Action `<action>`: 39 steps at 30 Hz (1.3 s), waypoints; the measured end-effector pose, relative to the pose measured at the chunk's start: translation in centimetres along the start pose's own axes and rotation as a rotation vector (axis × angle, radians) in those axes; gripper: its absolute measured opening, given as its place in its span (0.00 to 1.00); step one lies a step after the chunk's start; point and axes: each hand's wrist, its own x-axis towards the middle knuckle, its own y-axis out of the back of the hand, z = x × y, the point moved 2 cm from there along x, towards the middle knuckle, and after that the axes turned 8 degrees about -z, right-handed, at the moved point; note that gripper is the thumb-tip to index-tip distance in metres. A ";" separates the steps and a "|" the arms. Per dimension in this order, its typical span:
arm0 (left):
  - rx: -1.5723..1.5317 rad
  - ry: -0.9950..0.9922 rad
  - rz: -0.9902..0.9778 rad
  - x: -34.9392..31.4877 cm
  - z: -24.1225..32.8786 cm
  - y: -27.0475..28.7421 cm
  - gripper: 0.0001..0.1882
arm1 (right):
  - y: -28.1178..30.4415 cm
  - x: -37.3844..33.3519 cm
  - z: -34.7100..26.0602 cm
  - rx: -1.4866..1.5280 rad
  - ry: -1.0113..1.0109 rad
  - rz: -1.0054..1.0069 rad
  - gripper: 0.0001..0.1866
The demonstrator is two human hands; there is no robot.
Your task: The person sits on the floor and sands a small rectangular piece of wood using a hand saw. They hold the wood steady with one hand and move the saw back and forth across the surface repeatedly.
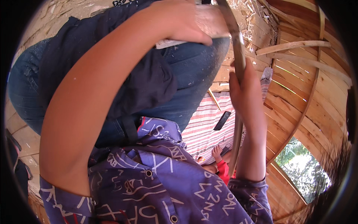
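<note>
A long, thin, greyish-brown wooden strip runs from the top edge down past my right side. My right hand is wrapped round its middle, with the thumb up along it. My left hand is at the top, over a pale, flat piece that looks like a board, across my jeans-clad thigh. The thumb lies along the near edge of this piece; the other fingers are mostly hidden. The strip crosses the right end of the pale piece; whether they touch I cannot tell.
Wood shavings litter the plank floor. A striped mat on the right bears a dark flat object. A small child's hand and red sleeve show beside my right arm. Loose curved slats lean by the plank wall.
</note>
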 end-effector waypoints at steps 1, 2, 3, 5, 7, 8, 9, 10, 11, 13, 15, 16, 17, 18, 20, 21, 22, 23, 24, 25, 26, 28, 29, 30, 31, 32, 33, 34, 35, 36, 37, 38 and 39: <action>0.006 0.032 -0.012 0.0 -0.5 -0.1 0.50 | 0.2 -1.5 -0.8 0.059 -0.153 -0.070 0.10; 0.011 0.054 -0.016 0.1 -0.8 0.0 0.51 | 0.8 -3.8 -0.5 0.037 -0.157 -0.087 0.10; 0.020 0.068 -0.019 0.5 -0.9 0.1 0.51 | 1.2 -6.1 0.2 0.015 -0.167 -0.096 0.09; 0.050 0.011 -0.070 0.6 -0.1 0.2 0.52 | 1.4 -9.8 0.6 0.021 -0.246 -0.090 0.09; 0.043 0.008 -0.115 0.3 0.6 0.4 0.52 | 1.1 -10.7 0.7 0.089 -0.193 -0.059 0.11; 0.031 0.031 -0.136 -0.1 0.7 0.6 0.52 | 0.8 -11.1 0.5 0.129 -0.171 -0.037 0.12; 0.018 0.057 -0.156 -0.3 0.8 0.7 0.52 | 0.6 -10.4 0.5 0.124 -0.182 -0.030 0.11; 0.040 -0.003 -0.116 -0.3 1.0 0.5 0.51 | 0.5 -9.1 0.4 0.100 -0.196 -0.033 0.12; 0.052 -0.041 -0.068 -0.7 0.8 0.3 0.51 | 0.7 -7.0 -0.1 0.073 -0.191 -0.052 0.12; 0.037 -0.054 -0.022 -0.7 0.5 -0.1 0.49 | 0.8 -2.8 0.0 0.034 -0.128 -0.059 0.12; 0.001 0.009 -0.040 -0.2 -0.1 -0.1 0.48 | 0.2 0.4 0.3 0.040 -0.011 -0.042 0.12; -0.002 0.008 -0.044 -0.3 -0.1 -0.1 0.48 | -0.1 0.2 0.2 0.057 -0.035 -0.038 0.12; -0.003 0.015 -0.047 -0.2 -0.1 0.0 0.48 | -0.5 -0.4 0.0 0.077 -0.053 -0.037 0.12; -0.006 0.014 -0.049 -0.2 0.1 0.2 0.47 | -0.5 -1.4 -0.2 0.093 -0.075 -0.033 0.11; 0.016 0.039 -0.101 -0.7 0.3 1.2 0.49 | -0.2 -5.4 -0.5 0.056 -0.168 -0.051 0.11; 0.009 -0.014 -0.146 -0.2 1.4 1.8 0.51 | 0.6 -8.2 -0.7 0.029 -0.258 -0.035 0.10; 0.044 0.039 -0.133 -0.5 0.8 1.4 0.51 | -0.5 -9.0 0.3 0.073 -0.224 -0.071 0.11; 0.051 0.027 -0.139 -0.5 0.9 1.2 0.52 | -0.5 -9.8 -0.1 0.091 -0.191 -0.046 0.11; 0.055 0.005 -0.114 -0.3 0.2 0.6 0.53 | -0.3 -10.3 -0.5 0.108 -0.157 -0.022 0.11; 0.058 -0.014 -0.088 -0.2 -0.2 0.1 0.54 | -0.3 -10.2 -0.5 0.111 -0.153 -0.018 0.11; 0.057 -0.045 -0.076 0.0 0.1 -0.4 0.53 | -0.3 -9.6 -0.5 0.111 -0.163 -0.007 0.11; 0.056 -0.075 -0.025 -0.6 0.3 -0.4 0.53 | -0.3 -6.5 -0.2 0.079 -0.140 0.003 0.11; 0.027 -0.077 -0.085 -1.0 1.0 0.1 0.51 | -0.4 -4.7 0.1 0.043 -0.125 -0.005 0.11; 0.009 -0.052 -0.111 -0.8 1.0 0.1 0.51 | -0.3 -3.2 0.2 0.052 -0.109 -0.010 0.11; -0.001 -0.019 -0.130 -0.5 0.7 0.4 0.50 | -0.3 -1.6 0.1 0.068 -0.083 -0.013 0.11; -0.010 0.015 -0.148 -0.4 0.3 0.7 0.50 | -0.4 -0.6 -0.3 0.086 -0.056 -0.014 0.11; 0.004 0.000 -0.124 -0.4 0.2 0.6 0.50 | -1.0 -1.1 0.4 0.077 -0.024 0.028 0.11; 0.017 -0.017 -0.101 -0.3 0.2 0.1 0.51 | -0.9 -2.0 -0.1 0.087 -0.076 0.005 0.10; 0.025 -0.036 -0.076 -0.1 0.0 0.0 0.51 | -0.6 -3.2 -0.7 0.089 -0.128 -0.019 0.10; 0.022 -0.003 -0.089 -0.1 -0.3 0.2 0.51 | -0.4 -4.7 -1.0 0.097 -0.181 -0.041 0.10; 0.018 0.016 -0.110 0.2 -0.4 0.3 0.51 | -0.4 -6.9 -0.8 0.092 -0.196 -0.046 0.10; 0.019 0.033 -0.127 0.5 -0.4 0.6 0.51 | -0.6 -8.6 -0.6 0.090 -0.208 -0.046 0.10; 0.026 0.013 -0.127 0.4 -0.2 0.5 0.52 | -0.6 -9.7 -0.6 0.116 -0.226 -0.054 0.10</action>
